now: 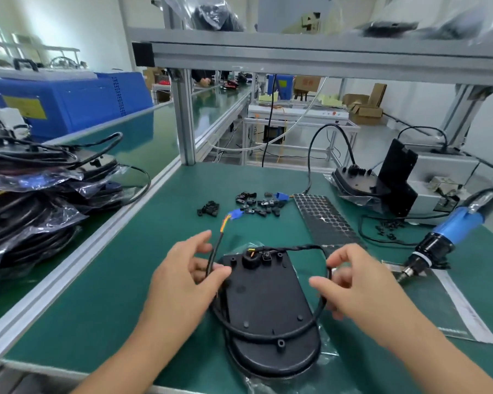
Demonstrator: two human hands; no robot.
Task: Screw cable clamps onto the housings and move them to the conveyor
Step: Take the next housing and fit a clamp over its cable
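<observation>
1. Nearest to me, a flat black oval plastic housing (pixel 268 314) is lying lengthwise on the green bench mat (pixel 103 294), resting on a clear plastic bag (pixel 328 348) that is peeking out along its edges.
2. A thick black cable (pixel 268 335) is leaving the round boss near the housing's far end, looping out to the right and sweeping back across the lower part of the lid.
3. The left hand (pixel 182 277) is pinching the cable's free end between thumb and fingers at the housing's upper left corner; that end is pointing away, towards a small blue connector (pixel 235 214) on coloured wires.
4. The right hand (pixel 353 282) is holding the loop at the housing's right edge, fingers curling round the cable — the thumb is sticking out to the left.
5. Just right of that hand, a blue and black electric screwdriver (pixel 439 237) is hanging tilted, its tip close above the mat.
6. Beyond the housing, a scatter of small black plastic cable clamps (pixel 256 204) is lying on the mat, beside a dark sheet of round pads (pixel 322 217).
7. To the left, a heap of bagged black housings with cables (pixel 40 194) is sitting on the green conveyor belt (pixel 154 132).
8. Farther right, another black housing (pixel 359 183) is resting against a grey machine (pixel 444 177) — well apart from the hands.
</observation>
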